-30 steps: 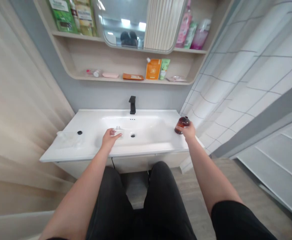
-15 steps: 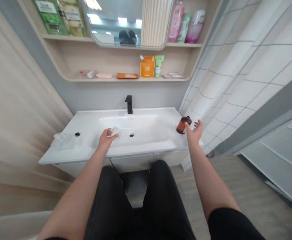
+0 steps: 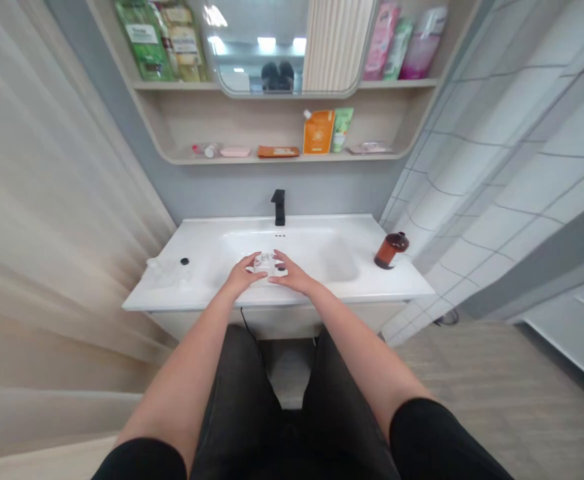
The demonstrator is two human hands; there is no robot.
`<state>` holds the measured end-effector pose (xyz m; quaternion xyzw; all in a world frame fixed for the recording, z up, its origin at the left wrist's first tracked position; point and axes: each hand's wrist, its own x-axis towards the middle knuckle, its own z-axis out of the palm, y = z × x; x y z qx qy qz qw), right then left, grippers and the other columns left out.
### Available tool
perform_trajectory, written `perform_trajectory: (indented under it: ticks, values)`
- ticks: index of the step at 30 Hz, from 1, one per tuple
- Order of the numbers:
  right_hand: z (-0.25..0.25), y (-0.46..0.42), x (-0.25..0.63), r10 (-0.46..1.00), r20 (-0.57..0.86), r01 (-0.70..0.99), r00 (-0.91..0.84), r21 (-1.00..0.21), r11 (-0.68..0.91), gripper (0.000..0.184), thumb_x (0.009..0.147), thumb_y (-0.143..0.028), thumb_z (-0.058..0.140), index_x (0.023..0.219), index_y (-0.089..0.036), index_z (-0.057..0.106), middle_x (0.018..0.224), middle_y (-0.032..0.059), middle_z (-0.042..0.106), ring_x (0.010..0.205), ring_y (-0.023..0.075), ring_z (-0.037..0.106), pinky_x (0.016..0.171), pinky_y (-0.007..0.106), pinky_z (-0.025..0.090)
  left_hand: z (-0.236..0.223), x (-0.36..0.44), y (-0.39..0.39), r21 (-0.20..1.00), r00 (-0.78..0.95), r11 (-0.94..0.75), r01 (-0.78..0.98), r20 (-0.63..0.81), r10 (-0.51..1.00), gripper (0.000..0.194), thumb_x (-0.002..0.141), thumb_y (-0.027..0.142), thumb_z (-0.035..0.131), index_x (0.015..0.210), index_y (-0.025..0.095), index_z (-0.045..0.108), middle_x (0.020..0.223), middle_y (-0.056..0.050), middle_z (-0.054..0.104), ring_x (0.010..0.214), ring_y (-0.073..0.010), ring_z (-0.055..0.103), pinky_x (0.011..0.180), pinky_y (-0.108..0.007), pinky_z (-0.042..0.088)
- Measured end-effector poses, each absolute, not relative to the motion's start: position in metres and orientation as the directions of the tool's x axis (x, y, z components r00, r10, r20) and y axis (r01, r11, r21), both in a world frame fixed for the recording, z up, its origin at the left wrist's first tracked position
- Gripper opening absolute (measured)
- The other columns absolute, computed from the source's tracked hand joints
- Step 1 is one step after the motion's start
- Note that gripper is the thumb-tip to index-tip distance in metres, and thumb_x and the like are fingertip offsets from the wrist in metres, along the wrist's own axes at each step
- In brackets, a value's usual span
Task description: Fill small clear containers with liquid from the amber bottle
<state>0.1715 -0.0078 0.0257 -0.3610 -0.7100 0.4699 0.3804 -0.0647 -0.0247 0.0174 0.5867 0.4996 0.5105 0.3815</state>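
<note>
My left hand [image 3: 242, 275] and my right hand [image 3: 289, 273] meet over the white sink basin [image 3: 322, 257], both closed around a small clear container [image 3: 263, 264]. The fingers of each hand wrap its sides. A brown bottle [image 3: 389, 250] stands alone on the right side of the counter, well clear of my right hand. The black faucet [image 3: 279, 207] rises just behind the hands.
A small black cap [image 3: 185, 261] and a clear plastic item [image 3: 159, 270] lie on the counter's left. The shelf [image 3: 282, 159] above holds an orange pouch [image 3: 318, 132], a green tube and flat packets. A tiled wall stands on the right, a beige wall on the left.
My right hand let go of the brown bottle on the right counter and moved left to join my left hand on the clear container. The view shifted slightly.
</note>
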Motion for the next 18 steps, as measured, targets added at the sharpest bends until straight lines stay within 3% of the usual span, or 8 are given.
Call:
perform_trajectory:
  ticks: [4,7,9,14,18]
  values:
    - [0.018,0.006,0.162,0.896,0.204,0.137,-0.395,-0.951,0.277,0.084,0.067,-0.039,0.101,0.143,-0.026,0.068,0.136,0.0109,0.075,0.113,0.0258,0.074,0.111,0.049,0.06,0.012,-0.067,-0.021,0.94,0.048,-0.218,0.262,0.213,0.976,0.083,0.06,0.037,0.1,0.139,0.027,0.077,0.131,-0.011,0.075,0.118,-0.0299,0.069,0.094,-0.041,0.057]
    - [0.009,0.013,0.179,0.901,0.27,0.111,-0.34,-0.94,0.324,0.077,0.065,-0.038,0.101,0.134,-0.026,0.071,0.126,0.0089,0.076,0.112,0.0265,0.074,0.11,0.048,0.059,0.007,-0.07,-0.017,0.95,0.126,-0.207,0.234,0.182,0.975,0.088,0.06,0.03,0.097,0.144,0.025,0.072,0.139,-0.013,0.073,0.119,-0.0294,0.07,0.096,-0.042,0.058]
    - [0.004,0.016,0.198,0.919,0.279,0.127,-0.279,-0.938,0.323,0.072,0.067,-0.04,0.098,0.131,-0.027,0.07,0.126,0.0079,0.075,0.113,0.0267,0.073,0.107,0.047,0.06,0.004,-0.072,-0.015,0.956,0.128,-0.21,0.207,0.186,0.974,0.081,0.065,0.03,0.092,0.143,0.025,0.071,0.143,-0.014,0.072,0.117,-0.0279,0.071,0.097,-0.042,0.057]
    - [-0.007,0.022,0.241,0.972,0.169,0.248,-0.165,-0.946,0.206,0.068,0.062,-0.036,0.096,0.124,-0.027,0.069,0.123,0.0082,0.075,0.114,0.029,0.073,0.106,0.049,0.06,0.002,-0.066,-0.01,0.935,-0.1,-0.205,0.291,0.243,0.965,0.042,0.081,0.042,0.079,0.118,0.023,0.078,0.125,-0.012,0.078,0.101,-0.024,0.072,0.095,-0.041,0.057]
    - [-0.014,0.022,0.247,0.973,0.168,0.239,-0.159,-0.949,0.203,0.069,0.065,-0.036,0.095,0.128,-0.027,0.068,0.128,0.008,0.077,0.122,0.0299,0.073,0.112,0.05,0.057,0.009,-0.078,-0.023,0.945,-0.292,-0.177,0.275,0.258,0.921,0.046,0.089,0.057,0.069,0.119,0.021,0.074,0.115,-0.011,0.078,0.094,-0.0234,0.074,0.079,-0.034,0.056]
